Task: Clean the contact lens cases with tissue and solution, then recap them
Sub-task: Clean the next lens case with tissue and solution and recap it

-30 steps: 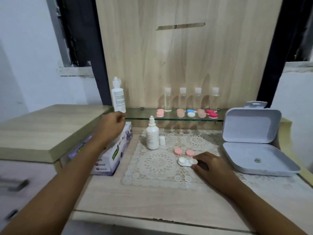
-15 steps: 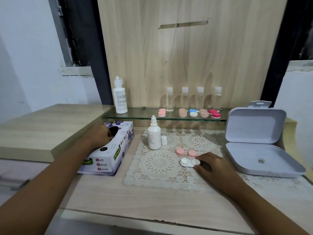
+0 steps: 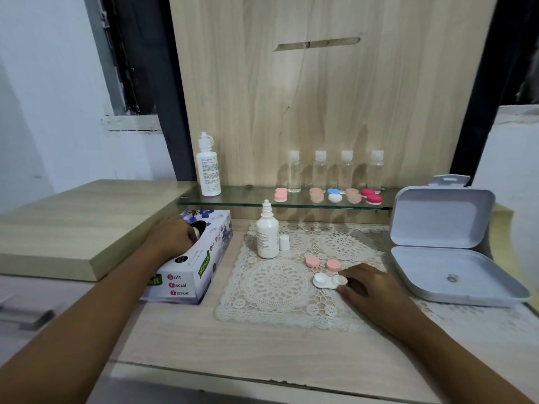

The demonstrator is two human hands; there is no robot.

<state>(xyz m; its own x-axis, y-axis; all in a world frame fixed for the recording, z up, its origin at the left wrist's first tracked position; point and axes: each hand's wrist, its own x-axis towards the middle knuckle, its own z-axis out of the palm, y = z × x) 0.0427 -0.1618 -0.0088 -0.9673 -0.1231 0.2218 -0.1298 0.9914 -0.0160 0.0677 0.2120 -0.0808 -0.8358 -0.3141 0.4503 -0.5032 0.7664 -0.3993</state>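
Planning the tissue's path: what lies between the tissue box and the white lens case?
Only bare lace mat separates tissue box and lens case, in the head view.

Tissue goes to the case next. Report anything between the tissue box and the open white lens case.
Nothing lies squarely between. The left hand is at the opening of the purple floral tissue box; the upright white solution bottle stands just behind the straight line from there to the open white lens case.

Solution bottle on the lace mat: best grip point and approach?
Wrap the solution bottle round its wide label body, coming from the front: it stands upright, its nozzle is narrow and uncapped, and its cap stands close on its right.
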